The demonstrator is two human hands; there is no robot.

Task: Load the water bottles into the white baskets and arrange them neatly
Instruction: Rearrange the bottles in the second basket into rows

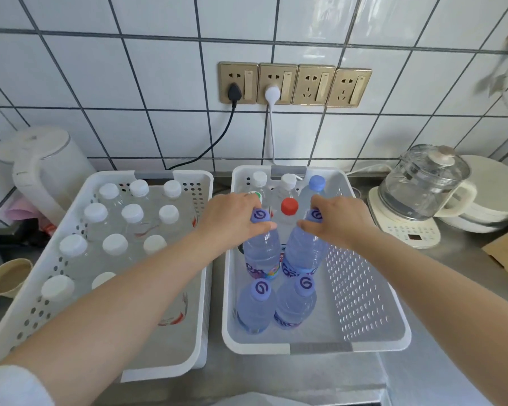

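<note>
- Head view, centre of frame: my left hand point(235, 218) is curled round the neck of a blue-tinted bottle point(261, 250), just under its purple cap. My right hand point(335, 218) grips the neck of a second bottle point(304, 250) the same way. Both bottles hang or stand upright inside the right basket point(364, 303), side by side and nearly touching.
- Judgement: holding at the neck keeps each bottle vertical and lets me set the pair down together as a row, directly behind the two purple-capped bottles point(276, 306) at the basket's lower left.
- Toward the top of that basket stand more bottles: two white caps, one pale blue cap and a red-capped bottle point(289, 206) between my hands. The right-hand part of the basket floor has no bottles on it, so loading here looks part done.
- Left basket point(56, 273), left of frame: rows of white-capped bottles point(115, 244) standing upright; my left forearm hides its near right part.
- Surface: both baskets sit on a steel bench point(276, 373), close together with a narrow gap.
- Room: white tiled wall with four brass sockets point(295, 85), two with plugs in. A white kettle point(41, 171) at left, a glass kettle point(423, 189) on its base at right, a paper cup point(8, 276) at far left.
</note>
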